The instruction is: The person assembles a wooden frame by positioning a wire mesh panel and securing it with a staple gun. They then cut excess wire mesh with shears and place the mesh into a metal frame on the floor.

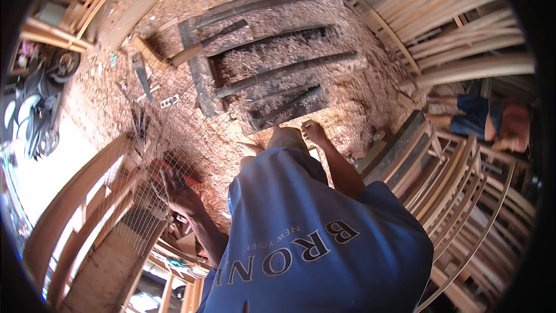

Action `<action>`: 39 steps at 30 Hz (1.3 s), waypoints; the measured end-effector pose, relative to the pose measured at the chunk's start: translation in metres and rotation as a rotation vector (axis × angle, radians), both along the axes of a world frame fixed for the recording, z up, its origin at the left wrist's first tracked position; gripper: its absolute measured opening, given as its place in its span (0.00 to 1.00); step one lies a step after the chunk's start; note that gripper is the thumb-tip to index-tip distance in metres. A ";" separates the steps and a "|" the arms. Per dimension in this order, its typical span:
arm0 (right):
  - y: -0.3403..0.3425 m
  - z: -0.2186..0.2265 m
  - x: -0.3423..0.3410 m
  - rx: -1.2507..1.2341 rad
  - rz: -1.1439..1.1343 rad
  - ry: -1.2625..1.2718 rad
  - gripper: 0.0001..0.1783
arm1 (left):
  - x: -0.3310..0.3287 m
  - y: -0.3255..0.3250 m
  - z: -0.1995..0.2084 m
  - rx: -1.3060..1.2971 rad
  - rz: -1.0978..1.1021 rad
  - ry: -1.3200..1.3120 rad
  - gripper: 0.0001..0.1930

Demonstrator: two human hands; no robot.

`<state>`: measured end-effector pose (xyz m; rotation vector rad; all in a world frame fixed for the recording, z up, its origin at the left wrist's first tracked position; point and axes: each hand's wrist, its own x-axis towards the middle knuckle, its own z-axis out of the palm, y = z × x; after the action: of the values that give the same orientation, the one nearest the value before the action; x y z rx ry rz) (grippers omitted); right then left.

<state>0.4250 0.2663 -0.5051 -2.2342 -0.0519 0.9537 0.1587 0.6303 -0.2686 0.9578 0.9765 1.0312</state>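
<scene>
My left hand (180, 198) is stretched out at the lower left with its fingers apart. It is beside a sheet of thin wire mesh (130, 223), and a red object (191, 180) lies just past it. From this angle I cannot tell whether the fingers touch the mesh. My right hand (313, 131) hangs by my knee with its fingers curled in, and nothing sticks out of it. Ahead of my feet, a dark, weathered wooden frame with slats (284, 72) lies on the shavings.
Wood shavings (347, 104) cover the floor. A handsaw (141, 75) and a white power strip (169, 101) lie at the left. Long boards (457, 17) are stacked at the far right, near slatted wooden frames (457, 191). Another person (486, 119) is at the right. A motorcycle (35, 104) stands left.
</scene>
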 end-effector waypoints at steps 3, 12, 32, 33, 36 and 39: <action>-0.008 -0.022 -0.088 -0.172 -0.128 -0.093 0.19 | 0.007 0.010 0.006 -0.051 -0.020 0.033 0.22; -0.020 -0.036 -0.126 -0.180 -0.403 0.016 0.15 | 0.115 0.011 0.077 0.340 -0.309 0.051 0.25; 0.027 -0.015 -0.385 -0.153 -1.624 -0.160 0.12 | 0.248 -0.105 0.066 0.214 -1.488 -0.196 0.29; 0.031 -0.010 -0.395 -0.103 -1.788 -0.099 0.13 | 0.243 -0.101 0.061 0.199 -1.530 -0.180 0.29; 0.012 0.012 -0.429 -0.362 -1.762 -0.137 0.17 | 0.229 -0.102 0.049 0.012 -1.690 -0.147 0.28; -0.035 0.034 -0.430 -0.514 -1.805 -0.252 0.18 | 0.208 -0.108 0.048 -0.126 -1.671 -0.136 0.25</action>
<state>-0.0048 0.2314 -0.4708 -1.6901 1.8576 -0.3816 0.3670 0.5221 -0.2205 1.1415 -0.0848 -0.3833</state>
